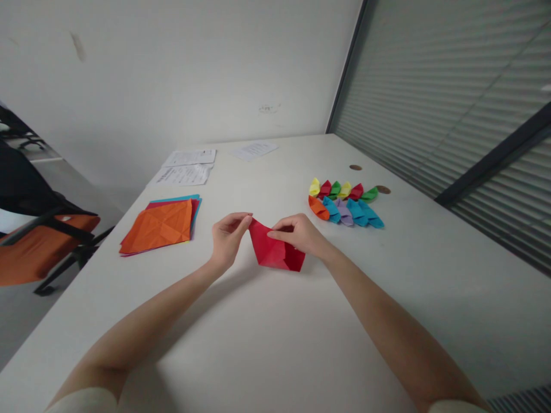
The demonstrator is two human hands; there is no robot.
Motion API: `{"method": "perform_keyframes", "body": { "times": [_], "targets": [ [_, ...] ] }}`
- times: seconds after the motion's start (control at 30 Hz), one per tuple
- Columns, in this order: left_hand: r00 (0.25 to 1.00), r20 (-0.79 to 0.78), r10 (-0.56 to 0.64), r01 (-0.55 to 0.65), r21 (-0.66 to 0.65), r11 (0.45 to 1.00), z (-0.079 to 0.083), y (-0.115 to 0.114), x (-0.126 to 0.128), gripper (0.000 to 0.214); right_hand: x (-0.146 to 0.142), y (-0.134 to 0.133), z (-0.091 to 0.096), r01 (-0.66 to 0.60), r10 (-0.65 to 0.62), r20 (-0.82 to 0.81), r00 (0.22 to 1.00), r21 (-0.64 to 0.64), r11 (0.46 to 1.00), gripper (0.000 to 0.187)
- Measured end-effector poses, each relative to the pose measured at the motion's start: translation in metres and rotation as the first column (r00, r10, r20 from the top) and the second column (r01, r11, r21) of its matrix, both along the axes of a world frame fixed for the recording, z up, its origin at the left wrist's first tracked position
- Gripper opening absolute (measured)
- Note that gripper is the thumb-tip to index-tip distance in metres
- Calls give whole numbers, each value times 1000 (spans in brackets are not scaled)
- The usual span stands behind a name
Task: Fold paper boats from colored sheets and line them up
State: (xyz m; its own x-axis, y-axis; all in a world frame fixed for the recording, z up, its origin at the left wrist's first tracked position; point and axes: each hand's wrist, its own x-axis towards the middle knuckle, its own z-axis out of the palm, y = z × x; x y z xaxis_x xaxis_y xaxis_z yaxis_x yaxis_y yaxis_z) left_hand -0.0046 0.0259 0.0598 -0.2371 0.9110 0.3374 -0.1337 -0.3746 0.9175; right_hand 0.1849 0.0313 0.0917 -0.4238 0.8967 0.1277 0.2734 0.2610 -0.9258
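A partly folded sheet of red origami paper (pixel 272 252) is held between my two hands over the middle of the white table. My left hand (pixel 228 238) pinches its upper left corner between thumb and fingers. On the upper right edge, my right hand (pixel 297 234) grips the paper, thumb in front; the fingertips behind it are partly hidden. Creases run across the red sheet and its lower right part bends into a flap. To the right lie two rows of small folded paper pieces (pixel 344 212) in several colours.
A stack of creased paper squares, orange sheet (pixel 161 225) on top, lies at the left. Printed sheets (pixel 185 174) rest farther back, near the wall. An orange chair (pixel 47 246) stands beyond the table's left edge; window blinds (pixel 451 103) flank the right.
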Motion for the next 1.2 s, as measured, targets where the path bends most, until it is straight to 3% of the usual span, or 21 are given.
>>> {"method": "perform_keyframes", "body": {
  "times": [0.17, 0.33, 0.63, 0.77, 0.93, 1.2],
  "targets": [
    [997, -32, -67, 67, -19, 998, 0, 0, -1, 25, 2, 2, -2, 40, -41, -24, 999, -38, 998, 22],
    [999, -8, -47, 47, -10, 999, -4, 2, -1, 28, 1, 2, -2, 24, -29, -49, 998, -101, 995, 24],
    [987, -37, -153, 150, -75, 986, -3, -2, 1, 24, 3, 4, -8, 42, -45, -22, 999, -113, 993, 25],
    [969, -67, -238, 226, -150, 962, 2, -5, 3, 28, 0, 2, -5, -9, 7, -48, 999, -47, 999, 26],
    [923, -83, -375, 349, -223, 910, 4, -12, 7, 29, -3, 2, -2, 14, -3, -131, 991, 83, 996, 21],
    [926, -95, -364, 337, -222, 915, 6, -14, 10, 28, -4, 2, -1, 93, -67, -201, 977, 123, 988, 19]
  ]
}}
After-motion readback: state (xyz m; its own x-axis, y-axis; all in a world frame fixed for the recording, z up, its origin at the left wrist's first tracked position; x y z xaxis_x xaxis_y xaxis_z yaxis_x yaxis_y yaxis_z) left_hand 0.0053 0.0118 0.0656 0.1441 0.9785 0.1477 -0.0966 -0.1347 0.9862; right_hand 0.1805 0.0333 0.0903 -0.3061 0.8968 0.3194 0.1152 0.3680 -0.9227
